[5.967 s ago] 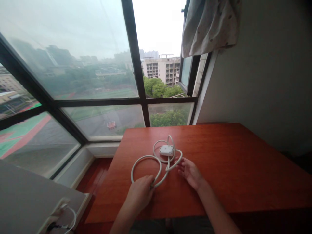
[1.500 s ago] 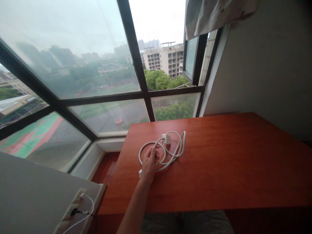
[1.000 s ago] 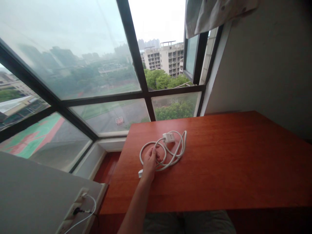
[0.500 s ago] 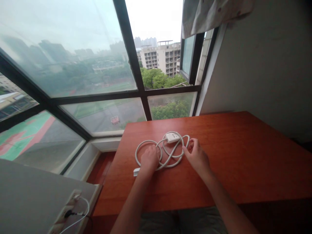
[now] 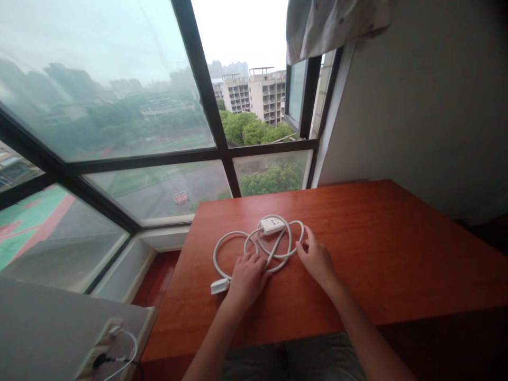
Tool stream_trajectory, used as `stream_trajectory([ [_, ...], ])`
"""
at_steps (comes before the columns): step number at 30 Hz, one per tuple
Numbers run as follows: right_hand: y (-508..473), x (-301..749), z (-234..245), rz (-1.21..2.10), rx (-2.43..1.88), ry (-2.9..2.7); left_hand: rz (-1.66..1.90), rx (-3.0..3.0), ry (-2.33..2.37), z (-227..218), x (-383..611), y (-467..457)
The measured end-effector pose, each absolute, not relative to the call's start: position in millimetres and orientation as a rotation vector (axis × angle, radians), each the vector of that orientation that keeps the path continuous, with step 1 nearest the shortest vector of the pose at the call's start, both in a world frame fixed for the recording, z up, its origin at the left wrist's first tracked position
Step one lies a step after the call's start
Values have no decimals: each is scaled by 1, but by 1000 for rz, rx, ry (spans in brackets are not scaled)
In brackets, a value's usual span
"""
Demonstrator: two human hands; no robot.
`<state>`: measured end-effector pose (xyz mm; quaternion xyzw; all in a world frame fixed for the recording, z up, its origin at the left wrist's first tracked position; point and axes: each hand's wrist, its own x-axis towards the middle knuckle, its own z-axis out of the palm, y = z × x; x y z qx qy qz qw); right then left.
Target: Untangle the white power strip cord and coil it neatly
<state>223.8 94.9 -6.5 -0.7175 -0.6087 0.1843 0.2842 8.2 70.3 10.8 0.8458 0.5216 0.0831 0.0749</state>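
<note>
Head view: tugging could knot the looped, white plastic cable (image 5: 275,248), since strands cross; right hand (image 5: 318,260) pinches it, left hand (image 5: 247,278) fingers' grip unclear.

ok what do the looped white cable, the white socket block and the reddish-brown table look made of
Looped white cable: probably flexible plastic or rubber, satin; it bends in smooth curves.
White rectangular socket block: likely hard plastic, smooth; crisp edges, dark slots.
Reddish-brown flat-topped table: wood or wood-look laminate, semi-gloss; faint grain, soft sheen.
</note>
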Motion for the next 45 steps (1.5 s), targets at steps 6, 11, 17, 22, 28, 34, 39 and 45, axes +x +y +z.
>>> stream_trajectory([
  [6,99,226,-6,520,-1840,-1627,569,2338,1459,12,-1,79],
  [11,101,230,-7,501,-1858,-1616,892,2078,1422,15,-5,78],
  [17,103,236,-8,421,-1968,-1629,1073,1948,1384,22,-15,82],
  [22,95,217,1,-10,-1905,-1759,1068,1954,1370,22,-14,82],
  [28,69,160,10,193,-1467,-2140,1006,1969,1396,15,-10,80],
  [34,63,127,6,436,-1430,-2238,992,1976,1378,11,-9,81],
  [39,71,120,-12,709,-1445,-2166,996,1960,1385,13,-9,82],
  [45,72,130,-13,925,-1229,-1855,1008,1956,1393,15,-8,84],
])
